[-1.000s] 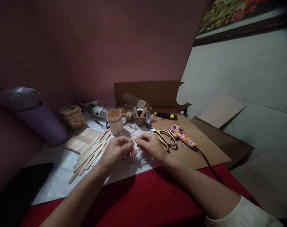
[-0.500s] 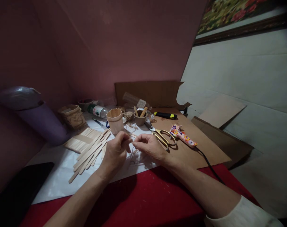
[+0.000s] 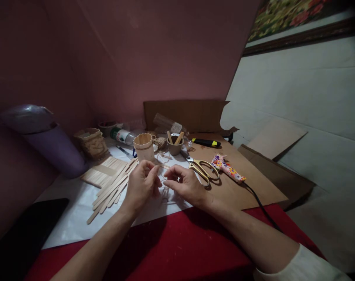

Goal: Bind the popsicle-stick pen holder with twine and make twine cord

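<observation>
"State the condition of the pale, round wooden cup [image 3: 144, 150]."

"Upright on the glossy white sheet [image 3: 74, 222], just beyond the left hand [image 3: 141, 185]. Scalloped rim; plain wall below; base hidden by the hand."

"And the fingers?"

"Left: curled inward, thumb against them. Right hand [image 3: 189, 186]: bent, facing the left. Whether either grips anything, I cannot tell."

"Nearby items?"

"Thin, pale, tangled strands [image 3: 166, 192] lie beneath both hands; gold-handled metal scissors [image 3: 194, 162] lie beside the right."

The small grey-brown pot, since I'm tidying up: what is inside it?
Two tilted wooden sticks poke out of the small grey-brown pot. Its near side hides the bottom and anything lying there.
</observation>
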Motion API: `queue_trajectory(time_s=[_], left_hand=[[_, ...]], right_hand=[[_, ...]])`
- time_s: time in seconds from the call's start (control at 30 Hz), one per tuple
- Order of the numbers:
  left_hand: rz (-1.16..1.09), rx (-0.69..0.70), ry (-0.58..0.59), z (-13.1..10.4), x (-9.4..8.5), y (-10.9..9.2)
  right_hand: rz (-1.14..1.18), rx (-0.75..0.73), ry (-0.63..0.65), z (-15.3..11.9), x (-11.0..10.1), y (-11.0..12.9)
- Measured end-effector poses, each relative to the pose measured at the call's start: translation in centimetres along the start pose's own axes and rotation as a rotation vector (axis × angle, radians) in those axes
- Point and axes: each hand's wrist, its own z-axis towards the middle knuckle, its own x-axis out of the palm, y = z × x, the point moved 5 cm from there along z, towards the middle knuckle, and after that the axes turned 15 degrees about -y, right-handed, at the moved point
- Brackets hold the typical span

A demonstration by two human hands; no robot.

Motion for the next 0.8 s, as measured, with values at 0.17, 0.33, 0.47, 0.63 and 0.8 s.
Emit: queue_trajectory(time_s=[0.17, 0.33, 0.47, 0.63, 0.8], left_hand=[[-0.132, -0.2, 0.05, 0.1, 0.1, 0.4], [-0.347, -0.252, 0.064, 0.2, -0.3, -0.6], [-0.308, -0.152, 0.08, 0.2, -0.4, -0.9], [-0.079, 0.178, -0.111, 0.2, -1.0, -1.0], [0.112, 0.639, -0.148, -0.7, -0.9, -2.5]], right_hand=[[-0.106, -0.191, 0.018, -0.3, 0.0, 1.5], [-0.014, 0.012, 0.011, -0.1, 0.0, 0.8], [0.135, 0.135, 0.019, 0.4, -0.1, 0.0], [0.19, 0.179, 0.001, 0.5, -0.1, -0.2], [0.236, 0.223, -0.03, 0.7, -0.1, -0.4]])
